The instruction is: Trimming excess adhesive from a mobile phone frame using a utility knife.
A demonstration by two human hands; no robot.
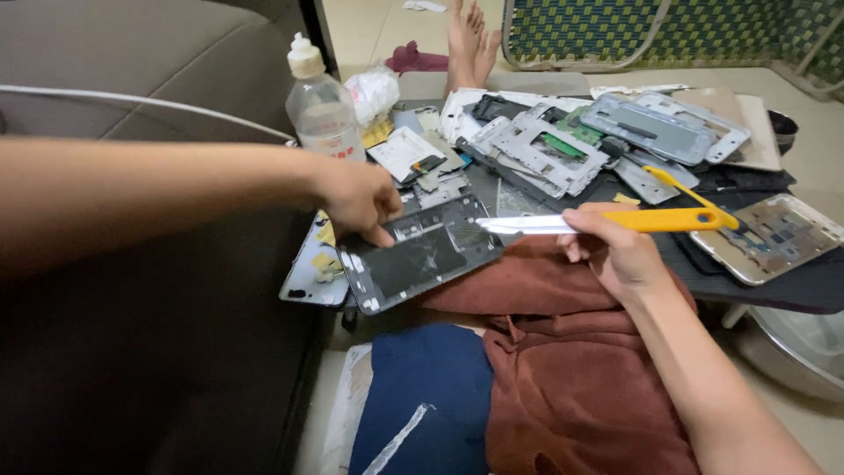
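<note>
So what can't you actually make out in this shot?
- Head view: the left hand covers the top corner of the dark phone frame.
- The right hand hides part of the yellow tweezers; their white tips are blurred.
- The bottle label is too small to tell.
- The pile of frames overlaps, hiding the lower ones.
- The metal basin is cut off by the right edge.
</note>
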